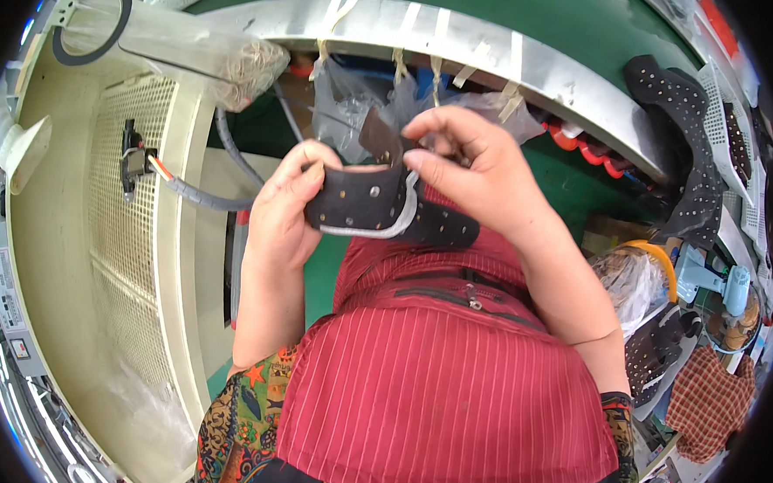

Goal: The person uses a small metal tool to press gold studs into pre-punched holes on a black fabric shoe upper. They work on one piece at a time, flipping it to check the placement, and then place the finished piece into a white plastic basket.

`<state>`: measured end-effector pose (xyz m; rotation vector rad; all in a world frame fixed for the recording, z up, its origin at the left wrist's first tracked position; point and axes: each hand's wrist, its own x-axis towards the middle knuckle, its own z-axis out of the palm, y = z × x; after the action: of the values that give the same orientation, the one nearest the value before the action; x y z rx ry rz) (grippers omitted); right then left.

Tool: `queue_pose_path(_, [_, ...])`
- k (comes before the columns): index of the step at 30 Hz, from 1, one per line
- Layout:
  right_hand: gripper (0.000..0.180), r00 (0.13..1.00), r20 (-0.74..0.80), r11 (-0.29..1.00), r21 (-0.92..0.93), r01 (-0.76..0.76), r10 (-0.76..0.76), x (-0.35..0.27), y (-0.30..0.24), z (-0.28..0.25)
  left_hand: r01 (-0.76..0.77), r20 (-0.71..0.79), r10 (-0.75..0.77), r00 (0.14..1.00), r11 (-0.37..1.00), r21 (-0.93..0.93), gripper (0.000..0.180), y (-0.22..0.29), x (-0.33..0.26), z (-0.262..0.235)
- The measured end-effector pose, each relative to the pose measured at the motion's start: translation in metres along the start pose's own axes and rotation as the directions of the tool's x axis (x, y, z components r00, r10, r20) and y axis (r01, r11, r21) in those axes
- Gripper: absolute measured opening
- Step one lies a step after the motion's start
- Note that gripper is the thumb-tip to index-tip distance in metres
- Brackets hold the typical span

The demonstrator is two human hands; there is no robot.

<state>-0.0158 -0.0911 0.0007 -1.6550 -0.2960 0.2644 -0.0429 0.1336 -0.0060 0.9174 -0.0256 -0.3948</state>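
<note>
Above my lap I hold a curved black studded piece (362, 195) with a light grey edging along its lower rim. It looks like a shoe upper, but its kind is not certain. My left hand (284, 207) grips its left end, the thumb on the studded face and the fingers behind. At its right end, my right hand (474, 162) is closed, thumb and index finger bent toward the upper edge. A brown inner flap (379, 137) rises behind the piece, and a dark studded part hangs below to the right. What my right fingertips pinch is partly hidden.
A metal-edged table with a green top (479, 5) curves ahead, plastic bags (340, 100) tied along its edge. At left stands a cream machine housing (132, 220) with a grey cable (205, 198). More black studded pieces (691, 129), a small blue fan (712, 281) and a checked cloth (714, 404) lie right.
</note>
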Motion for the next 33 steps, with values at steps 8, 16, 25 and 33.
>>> queue_pose_path(8, [0.029,0.926,0.272,0.955,-0.067,0.290,-0.262,0.009,-0.010,-0.013,0.021,0.029,-0.022,0.999,1.000,0.013,0.027,0.006,0.004,-0.001])
queue_pose_path(16, [0.013,0.958,0.144,0.905,-0.317,0.282,-0.248,0.004,-0.016,-0.016,-0.087,0.022,0.085,0.996,0.922,0.377,0.012,0.023,0.009,-0.001])
queue_pose_path(25, [0.019,0.936,0.219,0.777,-0.523,0.350,-0.274,-0.002,-0.018,-0.002,-0.258,0.245,0.140,0.959,0.086,0.962,0.016,0.030,0.006,0.030])
queue_pose_path(33, [0.019,0.944,0.227,0.799,-0.505,0.325,-0.240,-0.005,-0.020,-0.003,-0.331,0.333,0.153,0.931,-0.037,0.943,0.015,0.037,0.005,0.041])
